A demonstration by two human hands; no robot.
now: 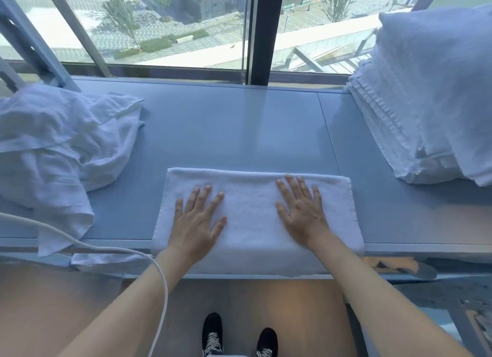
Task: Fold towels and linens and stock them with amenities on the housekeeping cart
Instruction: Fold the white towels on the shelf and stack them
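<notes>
In the head view, a folded white towel (257, 210) is laid at the near edge of a blue table (239, 133), directly under both hands, with its near edge hanging slightly over the table's front. The left hand (198, 221) is pressed flat on the left half of the towel, its fingers straight and spread, with nothing gripped. The right hand (302, 210) is laid flat on the right half in the same way, fingers straight and spread, palm down, and nothing is held by it either. A bare strip of towel is left between the two hands. The towel's long axis is set left to right, parallel to the table's front edge, and its short sides are faced toward the table's ends. A crumpled heap of white linen (61, 149) is seen on the table well to the left of the towel, and a stack of folded white linen (415, 101) well to the right. A white cable (159, 277) is draped across the left forearm.
</notes>
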